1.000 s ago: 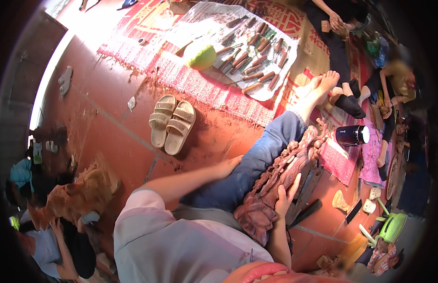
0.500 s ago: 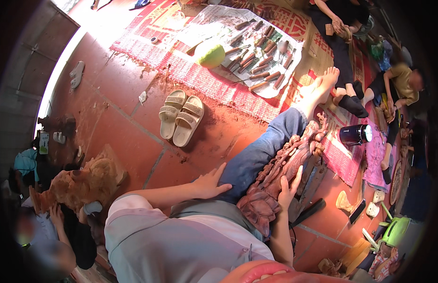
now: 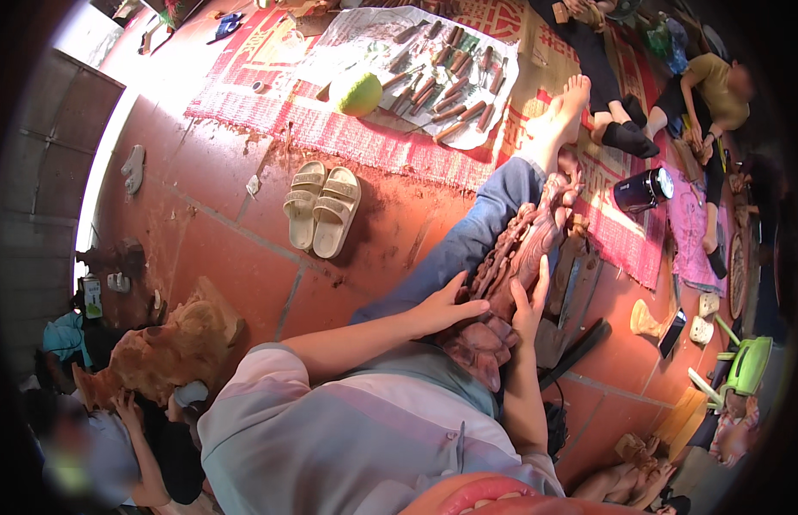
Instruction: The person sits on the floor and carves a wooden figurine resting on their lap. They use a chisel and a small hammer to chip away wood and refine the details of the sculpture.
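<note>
A long reddish-brown carved wooden figure (image 3: 523, 249) lies along my outstretched leg in blue jeans, its thick end near my lap. My left hand (image 3: 446, 309) rests flat on my thigh with its fingertips touching the carving's left side. My right hand (image 3: 530, 305) lies on the carving's right side, fingers spread and pointing up along it. Neither hand holds a tool. My bare foot (image 3: 566, 107) reaches the edge of a red woven mat (image 3: 382, 142).
Several wood-handled chisels (image 3: 442, 90) and a green round fruit (image 3: 358, 93) lie on a sheet on the mat. Beige sandals (image 3: 323, 209) sit on the tiled floor. A black mug (image 3: 641, 189) stands right. Another person carves a wooden block (image 3: 171, 348) at lower left; others sit at upper right.
The view has shifted a little, so things sit lower in the picture. My left hand slid forward from my thigh toward the carving's side. My right hand stays on the carving.
</note>
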Demonstrator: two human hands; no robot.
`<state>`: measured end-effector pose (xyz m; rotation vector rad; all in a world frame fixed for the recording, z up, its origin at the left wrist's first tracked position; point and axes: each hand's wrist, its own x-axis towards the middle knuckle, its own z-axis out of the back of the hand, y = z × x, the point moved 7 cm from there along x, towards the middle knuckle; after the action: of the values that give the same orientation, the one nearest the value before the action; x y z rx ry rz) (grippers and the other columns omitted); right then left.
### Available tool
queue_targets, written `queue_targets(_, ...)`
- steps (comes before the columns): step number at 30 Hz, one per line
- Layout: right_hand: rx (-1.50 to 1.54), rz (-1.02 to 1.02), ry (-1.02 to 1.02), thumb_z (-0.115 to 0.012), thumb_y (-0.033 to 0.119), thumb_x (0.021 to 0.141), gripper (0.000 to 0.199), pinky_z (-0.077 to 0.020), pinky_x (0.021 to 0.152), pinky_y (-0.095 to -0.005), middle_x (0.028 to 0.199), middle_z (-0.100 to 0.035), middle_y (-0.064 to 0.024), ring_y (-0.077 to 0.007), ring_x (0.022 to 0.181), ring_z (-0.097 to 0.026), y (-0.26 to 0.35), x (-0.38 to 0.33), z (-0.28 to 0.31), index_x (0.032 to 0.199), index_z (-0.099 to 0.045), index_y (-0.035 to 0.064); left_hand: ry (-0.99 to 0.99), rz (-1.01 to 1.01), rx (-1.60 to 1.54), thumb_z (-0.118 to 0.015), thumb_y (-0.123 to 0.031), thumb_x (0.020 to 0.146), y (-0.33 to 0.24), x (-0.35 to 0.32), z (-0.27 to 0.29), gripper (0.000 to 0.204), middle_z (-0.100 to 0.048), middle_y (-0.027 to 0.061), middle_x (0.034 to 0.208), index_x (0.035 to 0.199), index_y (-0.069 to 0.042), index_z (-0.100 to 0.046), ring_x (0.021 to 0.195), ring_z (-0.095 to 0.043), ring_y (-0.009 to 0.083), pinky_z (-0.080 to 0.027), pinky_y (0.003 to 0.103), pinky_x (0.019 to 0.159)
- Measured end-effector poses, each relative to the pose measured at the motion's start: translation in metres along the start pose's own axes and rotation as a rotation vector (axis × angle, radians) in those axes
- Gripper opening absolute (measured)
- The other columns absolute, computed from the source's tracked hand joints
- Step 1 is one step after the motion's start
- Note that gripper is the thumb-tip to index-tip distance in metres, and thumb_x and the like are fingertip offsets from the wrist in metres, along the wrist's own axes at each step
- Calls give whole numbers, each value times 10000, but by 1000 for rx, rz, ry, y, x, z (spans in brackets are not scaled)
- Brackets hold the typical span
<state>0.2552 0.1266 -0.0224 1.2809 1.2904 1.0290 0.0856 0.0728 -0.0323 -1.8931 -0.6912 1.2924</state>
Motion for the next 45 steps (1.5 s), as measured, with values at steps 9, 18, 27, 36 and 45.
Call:
queue_targets(9, -260, 102, -13, -716, 73, 736, 863, -135, 1188, -427, 1565, -206, -209, -323, 1463, -180, 11, -13, -4, 1494, -303, 53, 125, -74, -165, -633, -303, 899, 3, 8, -13, 708, -477, 156, 1375, 1451, 24, -332, 1253, -448, 211, -360, 318, 1060)
queue_targets(18, -211, 116, -85, -707, 72, 751, 844, -146, 1187, -420, 1545, -255, -195, -306, 1454, -208, 16, -28, 3, 1488, -300, 22, 124, -125, -67, -600, -281, 885, -1, 0, -20, 700, -423, 172, 1402, 1461, -9, -311, 1280, -406, 238, -340, 335, 1072)
queue_targets(27, -190, 84, -11, -638, 107, 902, 558, -225, 1162, -389, 1489, -371, -157, -263, 1406, -310, -7, -14, 25, 1408, -431, -9, 92, -4, -122, -566, -313, 913, -17, 0, -14, 743, -314, 162, 1496, 1492, 0, -223, 1391, -295, 248, -239, 332, 1143)
queue_targets(36, -140, -92, -507, -682, 143, 902, 202, -484, 602, -204, 811, -677, -50, -72, 661, -590, -6, -1, 232, 1008, -687, -29, 146, 29, -303, -545, -292, 927, -4, 6, -16, 664, -385, 142, 1437, 1479, -37, -277, 1314, -403, 225, -340, 326, 1080)
queue_targets(45, -1151, -140, -379, -814, 206, 719, 309, -513, 811, -414, 921, -689, -131, -317, 942, -651, -38, 36, 189, 960, -663, 88, 160, 5, -271, -520, -279, 952, -11, 4, -15, 657, -383, 125, 1450, 1502, -45, -247, 1332, -387, 219, -310, 316, 1097)
